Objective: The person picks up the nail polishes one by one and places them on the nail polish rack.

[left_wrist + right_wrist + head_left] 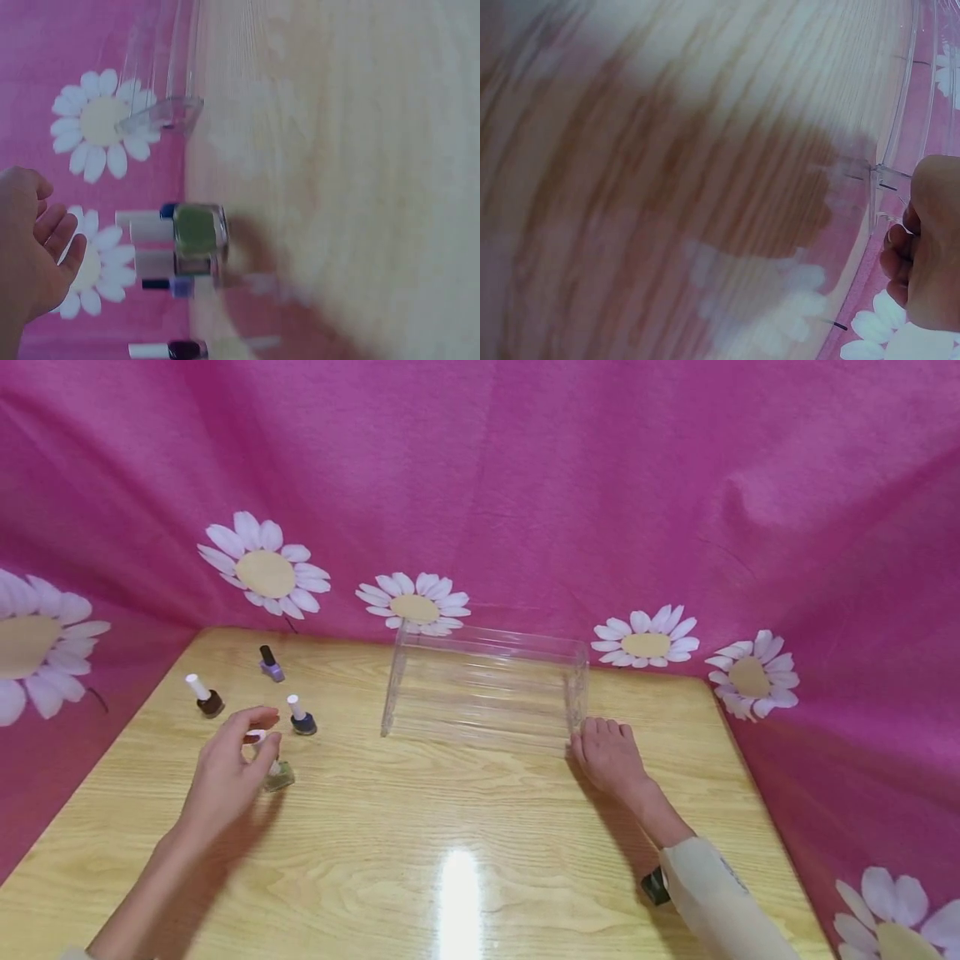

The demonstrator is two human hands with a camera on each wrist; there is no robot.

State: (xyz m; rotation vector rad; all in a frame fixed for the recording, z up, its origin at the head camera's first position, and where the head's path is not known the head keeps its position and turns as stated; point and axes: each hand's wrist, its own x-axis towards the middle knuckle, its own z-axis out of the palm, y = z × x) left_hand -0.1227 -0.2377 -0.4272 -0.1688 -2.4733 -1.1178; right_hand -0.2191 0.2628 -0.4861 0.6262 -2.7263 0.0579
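Clear rack held at one corner; left hand over bottles

Right hand [611, 756], fingers curled, grips the near right corner of the clear rack [392, 685] at the table's [480, 814] back, presumably to steady so light a thing. Left hand [225, 768] is loosely spread above the green bottle [196, 229], holding nothing. Blue [303, 724], lilac [273, 672] and dark bottles [211, 703] stand caps up nearby, likely for easy grasping.

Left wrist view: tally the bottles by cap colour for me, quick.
White caps: 4 (green bottle, blue bottle, dark bottle, partly hidden bottle)
Black caps: 1 (lilac bottle)
Total: 5 bottles
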